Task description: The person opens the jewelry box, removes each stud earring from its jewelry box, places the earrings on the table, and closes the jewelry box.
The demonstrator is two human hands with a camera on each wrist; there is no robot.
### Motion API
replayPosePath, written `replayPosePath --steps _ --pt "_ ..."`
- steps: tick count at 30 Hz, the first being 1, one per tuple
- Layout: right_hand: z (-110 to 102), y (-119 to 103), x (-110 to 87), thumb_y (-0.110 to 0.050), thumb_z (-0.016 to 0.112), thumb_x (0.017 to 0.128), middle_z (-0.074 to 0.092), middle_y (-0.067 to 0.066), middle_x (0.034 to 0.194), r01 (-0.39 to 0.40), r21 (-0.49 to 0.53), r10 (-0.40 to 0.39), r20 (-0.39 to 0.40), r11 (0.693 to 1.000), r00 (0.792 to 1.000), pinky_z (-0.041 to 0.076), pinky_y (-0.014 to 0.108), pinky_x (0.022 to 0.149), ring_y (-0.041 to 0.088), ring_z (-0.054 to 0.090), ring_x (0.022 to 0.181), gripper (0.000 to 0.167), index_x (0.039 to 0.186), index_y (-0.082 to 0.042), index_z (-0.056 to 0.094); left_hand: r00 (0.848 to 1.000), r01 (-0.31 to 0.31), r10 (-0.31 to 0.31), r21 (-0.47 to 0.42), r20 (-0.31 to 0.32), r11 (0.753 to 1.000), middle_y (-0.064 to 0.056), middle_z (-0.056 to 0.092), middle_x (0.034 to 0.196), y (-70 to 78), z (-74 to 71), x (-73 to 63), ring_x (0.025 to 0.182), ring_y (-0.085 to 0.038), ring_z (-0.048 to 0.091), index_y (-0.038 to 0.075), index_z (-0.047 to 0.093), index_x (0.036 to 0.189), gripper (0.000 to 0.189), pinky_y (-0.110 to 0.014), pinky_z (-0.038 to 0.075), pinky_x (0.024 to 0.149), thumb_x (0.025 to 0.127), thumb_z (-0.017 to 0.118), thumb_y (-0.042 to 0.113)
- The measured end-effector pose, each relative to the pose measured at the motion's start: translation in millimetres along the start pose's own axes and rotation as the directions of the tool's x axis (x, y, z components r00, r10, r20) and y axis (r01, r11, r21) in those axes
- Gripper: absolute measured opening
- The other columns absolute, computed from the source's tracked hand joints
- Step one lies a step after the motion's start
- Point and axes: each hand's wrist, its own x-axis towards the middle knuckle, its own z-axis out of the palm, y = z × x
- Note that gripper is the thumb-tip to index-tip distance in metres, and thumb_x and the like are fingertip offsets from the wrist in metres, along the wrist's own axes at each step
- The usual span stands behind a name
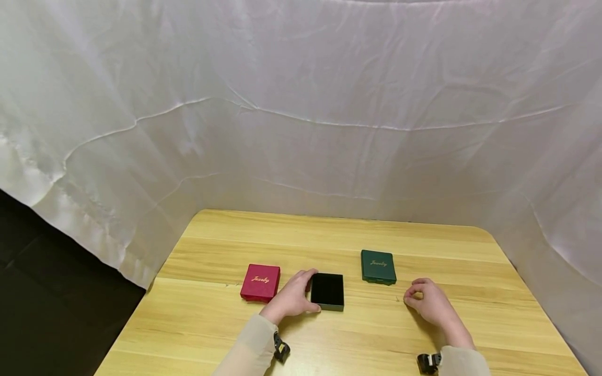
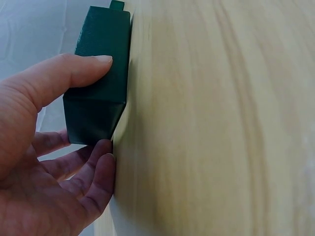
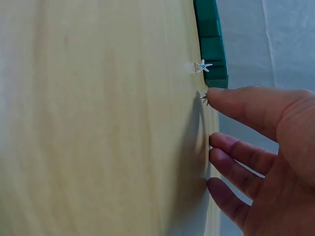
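My left hand (image 1: 293,295) grips the left side of an open dark green jewelry box base (image 1: 327,291) with a black inside. In the left wrist view its thumb lies on one wall of the box base (image 2: 106,44), with the fingers at the corner and underside. Low over the table at the right, my right hand (image 1: 430,303) has thumb and index finger together. The right wrist view shows a small silver starfish-shaped earring (image 3: 204,98) at the thumb tip, apparently pinched; the index finger is mostly hidden. A similar starfish earring (image 3: 203,66) lies on the table just beyond.
A green lid marked "Jewelry" (image 1: 378,267) lies between the hands, farther back. A red jewelry box (image 1: 261,282) sits left of my left hand, with tiny items (image 1: 230,285) beside it. The wooden table (image 1: 282,235) meets pale curtains at the back and sides.
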Motion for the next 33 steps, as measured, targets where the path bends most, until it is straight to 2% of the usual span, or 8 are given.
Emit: replayPosePath --steps 12,21,27,33 --pt "0 -1 -1.4 -0.005 0.071 0.086 0.055 0.029 0.12 0.012 -0.019 -0.012 -0.011 1.0 1.0 0.04 0.064 0.093 0.052 0.051 0.112 0.009 0.081 -0.012 0.072 1.0 -0.004 0.004 0.003 -0.002 1.0 -0.013 0.05 0.137 0.0 0.2 -0.7 0.121 -0.028 0.052 0.004 0.041 0.147 0.092 -0.045 0.043 0.103 0.071 0.089 0.022" --pt "0 0 -0.3 -0.008 0.068 0.09 0.058 0.025 0.116 0.037 -0.008 -0.037 -0.016 0.999 0.999 0.042 0.062 0.092 0.048 0.054 0.109 0.003 0.09 -0.006 0.07 1.0 0.008 -0.008 -0.001 0.001 1.0 -0.013 0.05 0.137 0.9 -0.4 -0.6 0.121 -0.029 0.052 0.004 0.04 0.147 0.092 -0.045 0.043 0.102 0.071 0.089 0.022" --pt "-4 -3 1.3 0.0 0.06 0.093 0.059 0.025 0.115 0.026 0.032 -0.026 -0.004 0.999 1.0 0.043 0.061 0.091 0.047 0.054 0.11 0.015 0.106 0.001 0.067 1.0 -0.01 0.01 0.007 -0.007 1.0 -0.013 0.052 0.134 1.3 -0.1 -0.6 0.118 -0.027 0.053 0.003 0.041 0.146 0.092 -0.044 0.043 0.103 0.07 0.089 0.021" --pt "-8 -11 8.5 -0.007 0.062 0.095 0.056 0.031 0.125 0.009 0.069 -0.01 0.02 0.998 1.0 0.042 0.061 0.095 0.048 0.054 0.114 0.036 0.126 0.009 0.055 1.0 -0.027 0.027 0.011 -0.015 1.0 -0.013 0.053 0.132 1.0 0.3 -0.6 0.117 -0.026 0.053 0.001 0.043 0.144 0.091 -0.043 0.043 0.102 0.069 0.09 0.02"
